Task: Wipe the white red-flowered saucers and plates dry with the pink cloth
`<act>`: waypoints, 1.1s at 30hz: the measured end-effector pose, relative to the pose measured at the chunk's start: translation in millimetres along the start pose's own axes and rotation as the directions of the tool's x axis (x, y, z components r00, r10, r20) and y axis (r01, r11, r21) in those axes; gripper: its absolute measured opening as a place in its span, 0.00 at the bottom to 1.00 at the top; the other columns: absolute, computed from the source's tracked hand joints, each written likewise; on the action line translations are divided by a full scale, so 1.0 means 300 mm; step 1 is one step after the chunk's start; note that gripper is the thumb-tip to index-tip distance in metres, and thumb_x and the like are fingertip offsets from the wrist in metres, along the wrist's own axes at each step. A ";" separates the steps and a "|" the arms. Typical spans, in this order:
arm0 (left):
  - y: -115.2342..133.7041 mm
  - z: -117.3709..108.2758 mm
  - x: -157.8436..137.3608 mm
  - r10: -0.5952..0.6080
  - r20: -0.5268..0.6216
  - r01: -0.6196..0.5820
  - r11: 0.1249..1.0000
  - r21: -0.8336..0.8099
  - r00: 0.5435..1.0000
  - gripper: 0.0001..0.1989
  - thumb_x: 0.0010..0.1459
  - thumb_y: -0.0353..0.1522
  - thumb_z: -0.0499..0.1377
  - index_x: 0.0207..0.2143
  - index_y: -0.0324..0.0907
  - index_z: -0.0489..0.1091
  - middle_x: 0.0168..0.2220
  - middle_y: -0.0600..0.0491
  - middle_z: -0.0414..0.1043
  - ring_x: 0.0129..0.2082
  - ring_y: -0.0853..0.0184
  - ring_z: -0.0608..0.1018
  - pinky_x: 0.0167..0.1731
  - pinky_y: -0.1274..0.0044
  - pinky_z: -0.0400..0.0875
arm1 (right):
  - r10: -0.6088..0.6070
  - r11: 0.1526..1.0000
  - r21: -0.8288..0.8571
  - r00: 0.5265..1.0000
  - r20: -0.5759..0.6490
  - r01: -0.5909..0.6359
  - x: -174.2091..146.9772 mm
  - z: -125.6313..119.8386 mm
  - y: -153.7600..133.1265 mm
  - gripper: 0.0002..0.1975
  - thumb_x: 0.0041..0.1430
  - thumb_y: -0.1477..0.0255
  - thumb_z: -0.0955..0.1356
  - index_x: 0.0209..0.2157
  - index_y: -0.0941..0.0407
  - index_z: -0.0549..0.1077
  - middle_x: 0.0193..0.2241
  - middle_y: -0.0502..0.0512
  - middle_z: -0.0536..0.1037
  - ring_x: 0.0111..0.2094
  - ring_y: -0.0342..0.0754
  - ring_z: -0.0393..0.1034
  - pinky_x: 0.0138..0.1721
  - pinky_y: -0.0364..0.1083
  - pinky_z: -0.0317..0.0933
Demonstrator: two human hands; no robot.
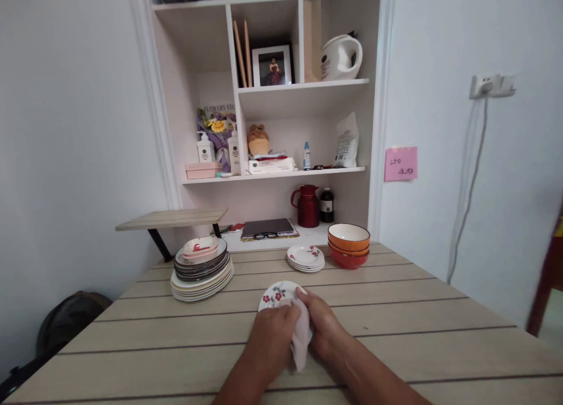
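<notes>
A small white plate (pixel 284 287) with red flowers and grey leaves is held above the table, low in the middle of the view. My right hand (pixel 324 323) grips its right edge, thumb over the rim. Bunched against the plate's face is a pale pinkish cloth (pixel 301 340), its loose end hanging down between my hands. My left hand (pixel 272 334) is closed on the cloth and covers the plate's lower left part. Just beyond lies a short stack of matching flowered plates (pixel 305 257).
Orange and red bowls (pixel 349 247) stand stacked at the back right of the wooden table (pixel 409 334). At the left is a tall stack of plates (pixel 202 274) topped by small dishes. Behind are a dark red jug (pixel 307 207), a closed laptop (pixel 267 227) and shelves.
</notes>
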State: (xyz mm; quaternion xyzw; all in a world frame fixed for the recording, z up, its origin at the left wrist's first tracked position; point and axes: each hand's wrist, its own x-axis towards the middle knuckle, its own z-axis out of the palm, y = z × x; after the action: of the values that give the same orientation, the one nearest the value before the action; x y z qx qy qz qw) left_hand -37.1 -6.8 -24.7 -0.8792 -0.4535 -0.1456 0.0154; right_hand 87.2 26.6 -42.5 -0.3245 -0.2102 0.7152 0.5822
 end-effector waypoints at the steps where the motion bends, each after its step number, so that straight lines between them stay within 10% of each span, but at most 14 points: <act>1: 0.001 -0.008 0.000 0.008 0.012 -0.008 1.000 -0.001 1.000 0.09 0.57 0.29 0.53 0.41 0.46 0.68 0.41 0.51 0.76 0.40 0.62 0.77 0.41 0.74 0.66 | 0.005 1.000 0.015 1.000 -0.016 -0.005 0.001 0.000 -0.002 0.04 0.56 0.71 0.68 0.33 0.56 0.70 0.22 0.53 0.79 0.26 0.50 0.75 0.36 0.49 0.68; 14: -0.129 -0.027 0.015 -0.549 -0.032 0.547 0.824 0.151 0.836 0.10 0.60 0.33 0.52 0.44 0.44 0.65 0.38 0.47 0.78 0.41 0.59 0.80 0.37 0.73 0.66 | -0.082 0.984 -0.163 0.996 -0.023 0.078 -0.016 0.011 -0.003 0.12 0.58 0.67 0.67 0.43 0.56 0.71 0.29 0.55 0.82 0.27 0.51 0.76 0.30 0.47 0.66; 21: -0.072 -0.028 0.012 -0.388 -0.060 0.392 0.915 0.090 0.920 0.12 0.55 0.27 0.54 0.43 0.45 0.65 0.40 0.52 0.77 0.40 0.63 0.79 0.36 0.76 0.64 | -0.104 0.973 -0.192 0.987 0.123 0.126 -0.029 0.012 0.015 0.12 0.53 0.64 0.71 0.35 0.58 0.73 0.27 0.53 0.81 0.29 0.48 0.75 0.33 0.44 0.65; 27: 0.017 -0.014 0.009 -0.028 0.011 0.028 0.999 0.044 1.000 0.10 0.60 0.29 0.50 0.41 0.45 0.69 0.41 0.51 0.76 0.40 0.62 0.77 0.39 0.75 0.65 | 0.081 0.997 0.016 0.995 -0.057 -0.081 0.003 0.000 -0.015 0.11 0.56 0.63 0.68 0.35 0.57 0.72 0.25 0.56 0.81 0.30 0.53 0.76 0.37 0.50 0.68; 33: -0.005 -0.030 0.018 -0.247 0.064 0.242 0.967 0.079 0.967 0.15 0.59 0.29 0.50 0.47 0.45 0.68 0.43 0.51 0.77 0.41 0.61 0.78 0.38 0.75 0.65 | -0.009 1.000 0.000 0.992 -0.123 0.009 0.005 0.002 -0.034 0.09 0.60 0.66 0.66 0.39 0.56 0.70 0.25 0.56 0.82 0.26 0.52 0.76 0.34 0.50 0.68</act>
State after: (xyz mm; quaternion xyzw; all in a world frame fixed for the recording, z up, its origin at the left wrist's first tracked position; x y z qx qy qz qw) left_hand -37.4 -3.0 -14.9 -0.8202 -0.5635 -0.0979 0.0114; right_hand 93.6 30.5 -35.4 -0.3670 -0.1752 0.6911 0.5975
